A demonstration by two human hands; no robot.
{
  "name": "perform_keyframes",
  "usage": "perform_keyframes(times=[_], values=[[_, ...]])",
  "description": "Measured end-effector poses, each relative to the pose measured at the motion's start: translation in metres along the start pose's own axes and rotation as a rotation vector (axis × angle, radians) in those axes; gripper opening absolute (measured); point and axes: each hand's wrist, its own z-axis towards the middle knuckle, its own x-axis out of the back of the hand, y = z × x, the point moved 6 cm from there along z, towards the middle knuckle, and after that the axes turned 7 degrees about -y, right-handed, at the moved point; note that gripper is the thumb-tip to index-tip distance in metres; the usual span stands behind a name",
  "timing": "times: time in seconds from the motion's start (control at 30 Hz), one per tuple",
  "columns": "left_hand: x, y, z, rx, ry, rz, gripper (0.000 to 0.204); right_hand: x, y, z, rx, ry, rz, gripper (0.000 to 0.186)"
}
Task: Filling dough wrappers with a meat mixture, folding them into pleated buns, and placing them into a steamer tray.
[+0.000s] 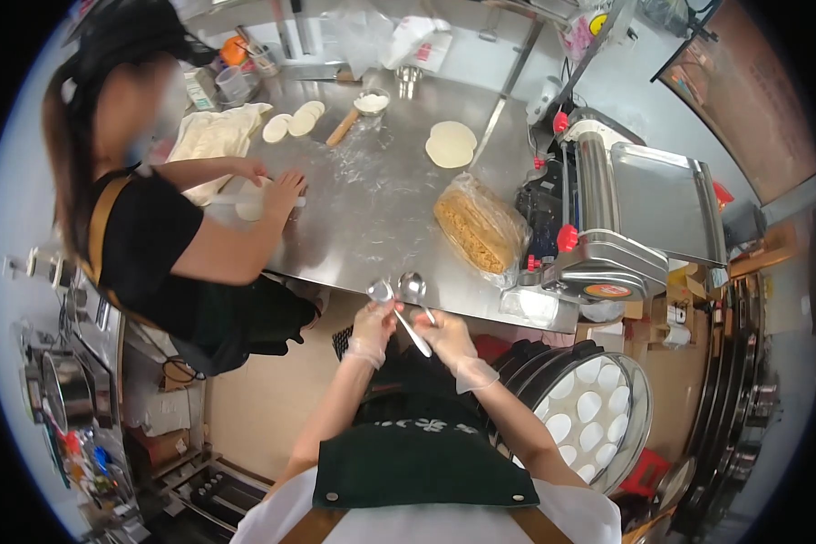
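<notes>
left hand [372, 326] and right hand [446, 339] pinch metal spoons [412, 286].

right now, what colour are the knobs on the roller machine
The knobs are red; the head view shows them.

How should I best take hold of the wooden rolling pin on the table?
Probably by the middle of the wooden rolling pin, coming from above and from the near side, thumb and fingers across its long sides. It lies flat and slanted on the steel table, and its far end is close to the bowl of white powder.
</notes>
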Motion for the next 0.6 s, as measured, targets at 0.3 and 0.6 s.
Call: perform_keyframes(times=[0.3, 0.6], values=[[-0.015, 0.058, 0.149, 0.155, 0.009, 0.359, 0.017, 0.075, -0.036, 0.086, 0.031, 0.288, 0.054, 0.024], [-0.034, 0.034, 0.225, 0.223, 0.011, 0.512, 0.015, 0.113, -0.043, 0.115, -0.079, 0.475, 0.041, 0.019]])
